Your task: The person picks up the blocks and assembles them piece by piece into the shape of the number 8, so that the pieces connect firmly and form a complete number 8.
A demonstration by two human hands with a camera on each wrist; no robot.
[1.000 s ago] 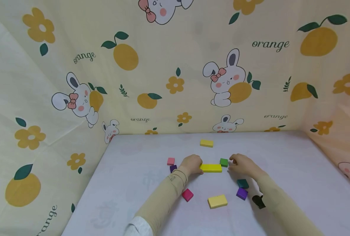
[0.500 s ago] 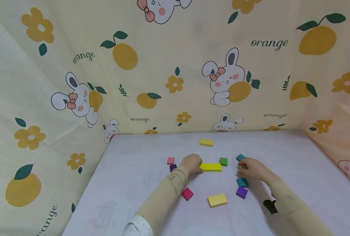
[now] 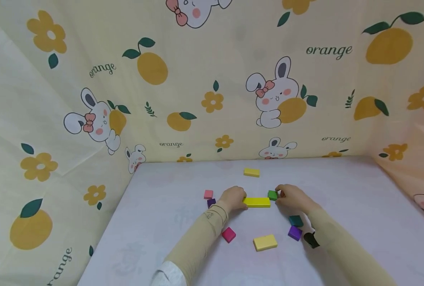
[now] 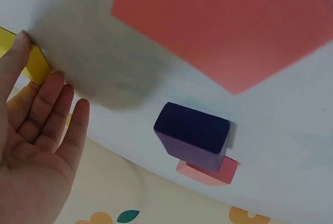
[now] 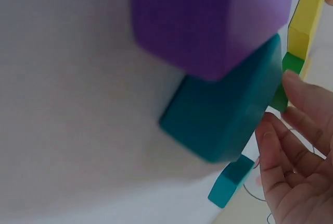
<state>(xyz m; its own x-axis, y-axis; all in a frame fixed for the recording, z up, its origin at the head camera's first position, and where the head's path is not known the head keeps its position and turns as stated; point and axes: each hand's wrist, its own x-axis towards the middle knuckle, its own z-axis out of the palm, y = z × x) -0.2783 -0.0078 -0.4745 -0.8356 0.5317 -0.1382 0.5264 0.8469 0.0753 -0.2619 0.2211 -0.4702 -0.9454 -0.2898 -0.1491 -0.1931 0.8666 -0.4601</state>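
Note:
My left hand point(image 3: 233, 198) holds the left end of a long yellow block point(image 3: 257, 202), thumb on one side and fingertips on the other in the left wrist view. At that block's far right corner lies a small green block point(image 3: 272, 195). The thumb and a finger of my right hand point(image 3: 293, 198) pinch the green block's outer end, as the right wrist view shows in part. Just nearer than this hand, a teal block point(image 3: 295, 221) touches a purple block point(image 3: 295, 233). Another teal block point(image 5: 231, 181), hidden in the head view, lies beyond the right hand.
Left of my left hand sit a pink block point(image 3: 208, 194) and a dark purple block point(image 3: 211, 203). Nearer me lie a red block point(image 3: 228, 234) and a pale yellow block point(image 3: 265, 242). A yellow block point(image 3: 251, 172) stands farther back, before the printed cloth point(image 3: 197, 71).
My right hand moved right, uncovering the far teal block, then came back left to the green block. My left hand stays on the long yellow block.

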